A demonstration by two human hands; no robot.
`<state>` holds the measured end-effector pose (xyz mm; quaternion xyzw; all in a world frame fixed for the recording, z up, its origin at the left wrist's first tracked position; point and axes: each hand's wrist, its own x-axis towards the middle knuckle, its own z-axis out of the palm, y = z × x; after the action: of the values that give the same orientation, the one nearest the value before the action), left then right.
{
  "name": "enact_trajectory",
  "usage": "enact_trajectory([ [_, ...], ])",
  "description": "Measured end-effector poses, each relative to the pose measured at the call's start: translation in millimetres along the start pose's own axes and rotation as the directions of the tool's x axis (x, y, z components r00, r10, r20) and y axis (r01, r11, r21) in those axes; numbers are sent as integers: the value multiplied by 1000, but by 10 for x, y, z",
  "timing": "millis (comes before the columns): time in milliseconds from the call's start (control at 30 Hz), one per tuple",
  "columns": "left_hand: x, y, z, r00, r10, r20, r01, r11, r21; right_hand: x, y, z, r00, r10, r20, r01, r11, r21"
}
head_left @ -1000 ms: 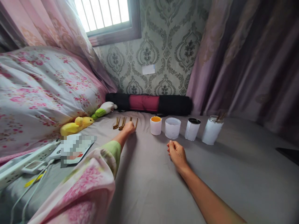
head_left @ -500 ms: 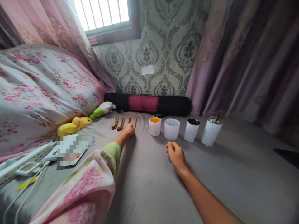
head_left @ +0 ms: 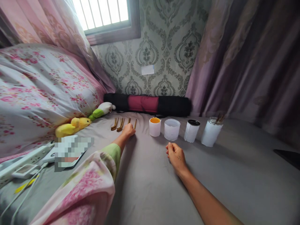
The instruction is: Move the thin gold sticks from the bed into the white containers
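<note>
My left hand (head_left: 128, 130), back of the hand up, reaches over the grey sheet among thin brown sticks. Its fingers are curled down, and what they hold, if anything, is hidden. One stick (head_left: 135, 123) stands out just right of the hand, and part of another (head_left: 129, 120) shows behind it. Two small groups of bent brown sticks, a left one (head_left: 114, 124) and a nearer one (head_left: 120, 124), lie to its left. My right hand (head_left: 175, 155) rests closed on the sheet, nothing showing in it, in front of a translucent white tub (head_left: 172, 131).
A white-wrapped cup with an orange inside (head_left: 155, 128) is left of the tub; a dark-mouthed can (head_left: 192, 132) and a jar holding brown sticks (head_left: 211, 132) are right. Behind lies a black and red roll (head_left: 145, 104). Plush toys (head_left: 72, 126) and a power strip (head_left: 28, 162) are left.
The whole view has shifted very slightly. Both hands keep the same pose and place among the sticks and containers.
</note>
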<state>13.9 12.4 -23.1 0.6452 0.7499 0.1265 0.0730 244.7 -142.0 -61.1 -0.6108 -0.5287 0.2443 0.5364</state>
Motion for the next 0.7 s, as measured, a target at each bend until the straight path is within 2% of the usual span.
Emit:
enact_trajectory([
  [700,-67,7,-84,1000,5,-21,-6,999,-40,-2,0,-2,1000,-7,3,7,1000,-21],
])
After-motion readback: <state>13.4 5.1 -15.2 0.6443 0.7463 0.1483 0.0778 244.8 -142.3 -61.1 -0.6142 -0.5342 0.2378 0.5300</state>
